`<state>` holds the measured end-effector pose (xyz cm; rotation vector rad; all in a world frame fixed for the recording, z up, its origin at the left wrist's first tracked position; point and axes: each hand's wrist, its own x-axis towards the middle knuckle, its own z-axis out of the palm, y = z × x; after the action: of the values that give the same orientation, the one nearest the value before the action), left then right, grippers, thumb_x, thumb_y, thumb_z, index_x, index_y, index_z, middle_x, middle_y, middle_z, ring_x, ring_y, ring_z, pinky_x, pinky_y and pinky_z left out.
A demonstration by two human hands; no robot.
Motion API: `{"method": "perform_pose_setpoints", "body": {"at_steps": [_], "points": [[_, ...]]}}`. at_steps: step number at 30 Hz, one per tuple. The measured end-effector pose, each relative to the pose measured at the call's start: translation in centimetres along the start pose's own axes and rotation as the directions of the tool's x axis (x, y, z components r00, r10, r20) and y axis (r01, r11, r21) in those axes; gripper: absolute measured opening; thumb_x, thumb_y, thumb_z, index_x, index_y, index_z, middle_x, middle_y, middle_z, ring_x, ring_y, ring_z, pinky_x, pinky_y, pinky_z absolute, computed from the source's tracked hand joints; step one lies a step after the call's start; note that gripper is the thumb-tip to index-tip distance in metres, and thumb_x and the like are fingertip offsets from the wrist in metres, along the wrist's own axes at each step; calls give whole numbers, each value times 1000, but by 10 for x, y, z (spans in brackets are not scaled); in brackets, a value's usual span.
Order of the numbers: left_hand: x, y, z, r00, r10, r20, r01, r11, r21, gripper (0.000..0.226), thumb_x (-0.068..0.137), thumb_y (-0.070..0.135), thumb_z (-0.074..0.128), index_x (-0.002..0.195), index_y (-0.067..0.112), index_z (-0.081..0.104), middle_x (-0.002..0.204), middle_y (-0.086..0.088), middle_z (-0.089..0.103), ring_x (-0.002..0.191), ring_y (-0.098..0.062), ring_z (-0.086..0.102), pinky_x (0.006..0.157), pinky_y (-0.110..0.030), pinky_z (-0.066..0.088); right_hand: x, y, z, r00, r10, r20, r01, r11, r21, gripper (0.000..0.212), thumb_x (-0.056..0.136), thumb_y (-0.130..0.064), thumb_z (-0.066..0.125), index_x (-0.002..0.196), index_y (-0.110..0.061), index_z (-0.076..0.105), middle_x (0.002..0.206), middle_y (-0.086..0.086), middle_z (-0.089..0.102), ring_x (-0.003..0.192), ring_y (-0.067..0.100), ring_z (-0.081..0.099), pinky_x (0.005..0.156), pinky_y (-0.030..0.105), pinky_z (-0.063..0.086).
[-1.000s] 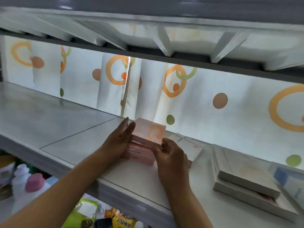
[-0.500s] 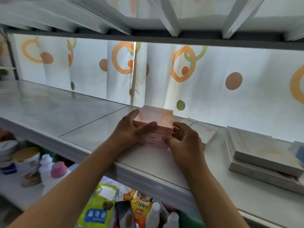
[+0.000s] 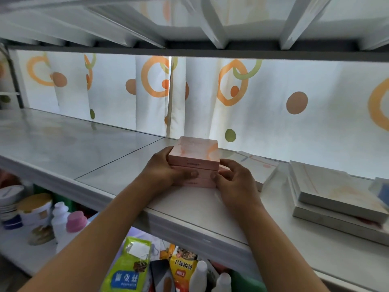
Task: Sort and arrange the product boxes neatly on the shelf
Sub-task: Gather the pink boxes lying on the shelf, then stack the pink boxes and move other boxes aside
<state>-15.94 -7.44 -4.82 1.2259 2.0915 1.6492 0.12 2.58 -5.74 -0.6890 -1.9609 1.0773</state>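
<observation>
The pink boxes (image 3: 194, 163) sit stacked on the shelf (image 3: 117, 173). The left hand (image 3: 166, 169) and right hand (image 3: 233, 178) squeeze the stack's sides with curled fingers, probably to line them up.

The hands (image 3: 202, 175) hide the lower pink boxes' (image 3: 194, 183) front faces.

Lettering on packets (image 3: 128, 272) blurred, unreadable
</observation>
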Motion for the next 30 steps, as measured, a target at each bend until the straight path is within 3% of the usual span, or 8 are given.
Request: {"method": "perform_pose_setpoints", "body": {"at_steps": [8,11,13,15,18,23,27,30], "points": [[-9,10,0,998,-5,65,2,999,47,66,64,23,89,123,19,57,103,7,71,91,-13,68,81,-21,56,0,2,1,1000,-11,0,11,999,-31,26,93,-19,62,115,-32,64,93,-13,72,88,4,67,82,30,55],[-20,28,-1,1000,14,15,-17,980,200,94,66,31,87,143,17,35,128,5,56,106,-9,55,85,-13,40,0,2,0,1000,9,11,-8,999,-41,30,92,-17,60,121,-27,64,98,-9,74,92,9,68,78,25,53],[-30,39,-4,998,60,-29,-47,946,320,100,71,35,83,149,16,23,146,-2,42,125,-16,46,89,-14,31,-4,-1,-1,1000,-4,11,5,996,-93,29,94,-18,59,122,-24,62,102,-8,72,94,11,67,70,18,47],[-38,44,-6,989,144,-40,-110,881,459,103,75,42,78,153,19,14,159,0,24,143,-19,28,105,-21,27,-10,-8,-3,997,-71,-5,68,974,-215,26,96,-16,55,121,-21,62,104,-5,70,100,17,65,70,20,44],[-45,48,-4,976,219,24,-188,773,606,96,85,47,66,154,20,6,162,3,7,149,-14,7,116,-29,14,-23,-19,-13,978,-206,32,197,861,-469,33,95,-8,51,126,-14,58,120,4,66,113,24,59,88,29,44],[-59,75,29,934,336,118,-329,683,652,83,93,40,58,155,25,4,161,9,0,149,-11,3,116,-34,15,-52,-18,-63,915,-398,70,334,647,-685,45,86,1,58,129,-14,57,127,5,63,120,23,56,104,32,42],[-76,105,76,884,408,227,-462,692,555,84,92,31,61,155,24,5,160,10,0,148,-9,0,118,-33,12,-79,-10,-130,915,-404,17,260,555,-790,46,83,-1,67,127,-13,59,127,6,64,117,24,59,101,32,45],[-91,127,113,827,483,288,-559,658,505,81,94,30,58,155,23,5,160,11,-1,148,-6,-2,113,-23,2,-98,-3,-177,927,-372,-41,175,526,-832,47,83,-2,70,127,-14,60,126,6,64,116,25,60,99,34,47]]}}
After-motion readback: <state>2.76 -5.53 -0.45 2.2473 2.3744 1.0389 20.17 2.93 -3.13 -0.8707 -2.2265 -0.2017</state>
